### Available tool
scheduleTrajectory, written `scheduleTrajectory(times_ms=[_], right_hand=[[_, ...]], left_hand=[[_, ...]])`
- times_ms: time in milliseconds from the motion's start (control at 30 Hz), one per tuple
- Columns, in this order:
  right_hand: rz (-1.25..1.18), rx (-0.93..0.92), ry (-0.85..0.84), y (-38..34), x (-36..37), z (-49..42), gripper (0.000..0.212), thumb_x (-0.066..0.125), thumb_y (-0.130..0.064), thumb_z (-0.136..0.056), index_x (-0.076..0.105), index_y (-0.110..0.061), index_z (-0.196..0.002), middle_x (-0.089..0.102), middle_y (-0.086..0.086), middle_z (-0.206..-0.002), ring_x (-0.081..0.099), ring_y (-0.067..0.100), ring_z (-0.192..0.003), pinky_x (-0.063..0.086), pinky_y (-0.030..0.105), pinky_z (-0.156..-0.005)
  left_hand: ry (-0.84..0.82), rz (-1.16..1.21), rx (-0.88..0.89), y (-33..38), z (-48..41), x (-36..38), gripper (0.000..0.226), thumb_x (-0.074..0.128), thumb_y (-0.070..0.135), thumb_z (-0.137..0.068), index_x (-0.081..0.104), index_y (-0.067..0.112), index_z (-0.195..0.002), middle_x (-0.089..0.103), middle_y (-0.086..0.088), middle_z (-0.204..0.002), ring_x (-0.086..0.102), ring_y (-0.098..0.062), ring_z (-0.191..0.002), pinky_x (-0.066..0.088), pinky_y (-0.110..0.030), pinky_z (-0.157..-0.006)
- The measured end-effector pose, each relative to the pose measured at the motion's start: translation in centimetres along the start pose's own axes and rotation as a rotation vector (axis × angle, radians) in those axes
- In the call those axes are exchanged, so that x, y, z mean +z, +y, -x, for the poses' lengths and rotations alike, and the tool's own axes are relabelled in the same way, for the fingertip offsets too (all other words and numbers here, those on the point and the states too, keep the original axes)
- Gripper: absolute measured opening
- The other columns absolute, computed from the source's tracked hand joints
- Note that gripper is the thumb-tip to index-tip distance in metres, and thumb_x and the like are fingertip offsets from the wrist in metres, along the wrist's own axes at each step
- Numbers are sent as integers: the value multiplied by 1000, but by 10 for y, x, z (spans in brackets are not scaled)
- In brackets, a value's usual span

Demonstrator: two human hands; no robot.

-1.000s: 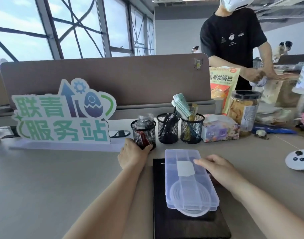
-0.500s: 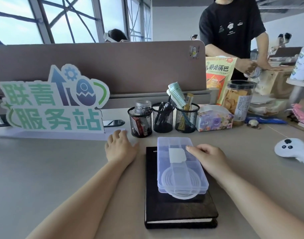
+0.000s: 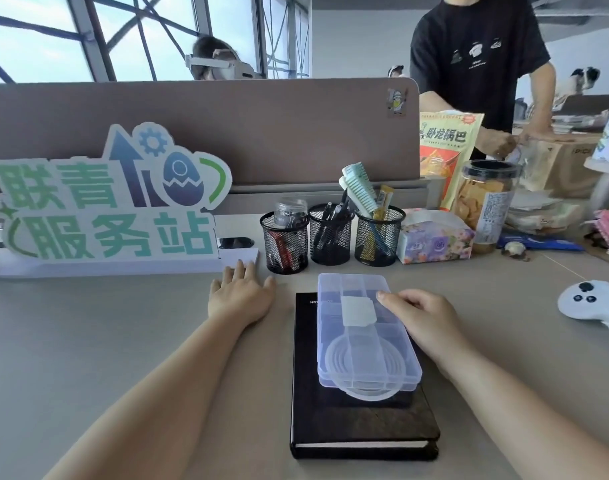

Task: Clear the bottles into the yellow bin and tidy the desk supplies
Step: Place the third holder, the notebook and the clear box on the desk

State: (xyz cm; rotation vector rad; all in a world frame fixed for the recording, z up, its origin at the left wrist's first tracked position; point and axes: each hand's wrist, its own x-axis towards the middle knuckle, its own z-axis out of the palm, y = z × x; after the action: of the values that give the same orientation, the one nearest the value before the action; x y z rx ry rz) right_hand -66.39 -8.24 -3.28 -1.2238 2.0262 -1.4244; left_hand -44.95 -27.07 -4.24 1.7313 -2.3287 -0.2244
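Left hand (image 3: 240, 296) is flat on the grey bench (image 3: 88, 341), palm down, fingers straight and a little spread, so that grip is wide and holds nothing. Its fingertips sit right at the white base of the green-and-white cut-out sign (image 3: 105, 202), and I can't tell whether they touch it. Right hand (image 3: 424, 317) is on the clear plastic compartment box (image 3: 365, 355): thumb on the lid near the white label, fingers curled down over the box's right edge, so that grip is closed round the box. The box lies flat and lengthwise on the black hardcover notebook (image 3: 358, 424), towards its far end, and the notebook lies closed on the bench between my forearms. Just beyond stand three black wire-mesh cups (image 3: 330, 239) in a row, side by side, with pens in the middle one and a comb sticking out of the right one. Right of them is a flowery tissue pack (image 3: 434, 237), and a white handheld controller (image 3: 588, 301) lies well apart at the far right
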Motion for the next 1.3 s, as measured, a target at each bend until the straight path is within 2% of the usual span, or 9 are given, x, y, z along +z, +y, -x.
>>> scheduleTrajectory(times_ms=[167, 367, 500, 600, 700, 900, 1067, 1167, 1300], right_hand=[[-44, 30, -42, -5, -5, 2, 44, 67, -51, -77, 68, -7, -74, 62, 4, -65, 58, 16, -68, 42, 30, -64], [-165, 82, 22, -8, -14, 1, 23, 73, -35, -80, 71, -13, -76, 67, 0, -73, 58, 15, -70, 44, 28, -64], [-280, 179, 142, -4, -31, -13, 17, 75, -33, -79, 69, -17, -80, 69, 1, -83, 64, 22, -82, 51, 32, -73], [-349, 295, 152, 5, -48, -24, 13, 77, -30, -78, 71, -20, -84, 72, 8, -91, 67, 32, -91, 54, 53, -87], [-375, 360, 141, 13, -63, -29, 24, 73, -21, -82, 70, -9, -103, 70, 13, -93, 67, 33, -88, 53, 53, -87], [96, 303, 231, 24, -100, -42, 29, 60, -22, -93, 66, -9, -118, 67, 12, -116, 62, 31, -104, 49, 37, -88], [597, 223, 180, 23, -103, -40, 34, 40, -36, -99, 61, -21, -121, 62, 9, -123, 57, 31, -107, 47, 36, -85], [699, 145, 102, 13, -91, -37, 40, 43, -40, -97, 53, -22, -131, 55, 7, -132, 53, 30, -115, 45, 37, -91], [816, 120, 48, 12, -86, -40, 37, 43, -39, -95, 59, -19, -121, 57, 7, -127, 53, 31, -112, 45, 36, -87]], left_hand=[[129, 247, 47, 5, 30, -9, 52, 38, 47, -95, 37, 21, -141, 34, -2, -150, 36, -24, -135, 30, -38, -107], [-57, 570, 171, 23, 88, -12, 63, 48, 71, -72, 52, 37, -125, 56, 8, -127, 52, -8, -117, 39, -35, -104], [-242, 422, 293, 34, 108, -19, 99, 36, 89, -55, 31, 42, -143, 26, 15, -152, 27, -9, -139, 16, -38, -118], [-273, 258, 271, 39, 109, -21, 100, 32, 89, -61, 14, 43, -148, 8, 17, -157, 12, -8, -145, 2, -37, -119], [-206, 232, 188, 51, 99, -16, 88, 33, 81, -78, 12, 37, -150, 8, 13, -159, 15, -10, -145, 3, -37, -119], [-222, 225, 191, 83, 76, -11, 83, 34, 77, -81, 13, 35, -150, 6, 9, -159, 12, -14, -146, 3, -40, -119], [-201, 233, 192, 88, 68, -6, 83, 35, 78, -80, 16, 38, -149, 9, 10, -159, 16, -14, -145, 7, -41, -118], [-205, 221, 200, 97, 65, -1, 84, 33, 81, -77, 16, 41, -148, 9, 10, -159, 15, -14, -145, 5, -43, -118], [-212, 204, 223, 116, 63, 4, 83, 31, 81, -77, 15, 41, -148, 7, 10, -159, 10, -14, -146, 1, -44, -117]])
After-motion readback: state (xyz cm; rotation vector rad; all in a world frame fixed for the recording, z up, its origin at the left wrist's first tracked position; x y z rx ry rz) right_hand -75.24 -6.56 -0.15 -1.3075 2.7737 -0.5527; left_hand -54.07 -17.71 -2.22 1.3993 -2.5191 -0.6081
